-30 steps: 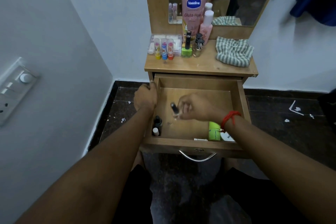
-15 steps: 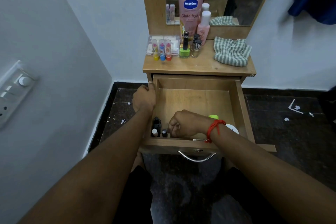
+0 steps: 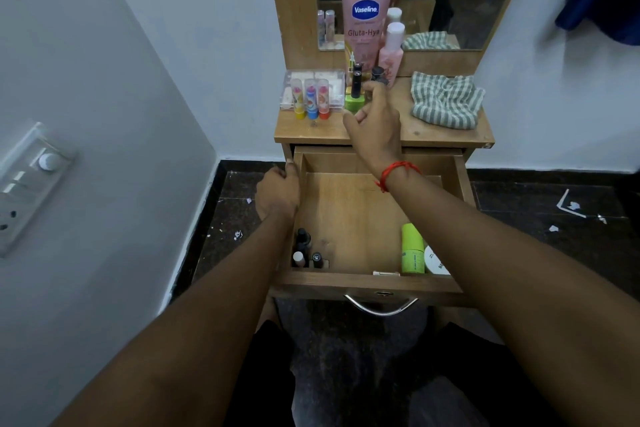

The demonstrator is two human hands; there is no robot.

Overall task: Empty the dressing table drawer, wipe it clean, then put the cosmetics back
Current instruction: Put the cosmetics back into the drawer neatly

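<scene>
- My left hand [image 3: 277, 192] grips the left wall of the drawer [image 3: 381, 282], steadying it while it is pulled out.
- Three small bottles [image 3: 306, 253] stand together in its front-left corner. My right hand set the black-capped one [image 3: 317, 258] there a moment ago, so I judge I'm restocking.
- My right hand [image 3: 375, 121] has since risen to the tabletop. Its fingers are loosely spread by the green nail polish [image 3: 355, 99], holding nothing I can see, and I can't tell which bottle it's after.
- The lip balms [image 3: 311, 102] and Vaseline tube [image 3: 365, 17] wait up there.
- A green tube [image 3: 412, 248] lies front-right in the drawer, and my forearm cuts off the white jar [image 3: 434, 262] beside it.
- The striped cloth [image 3: 446, 102] sits crumpled at the tabletop's right.
</scene>
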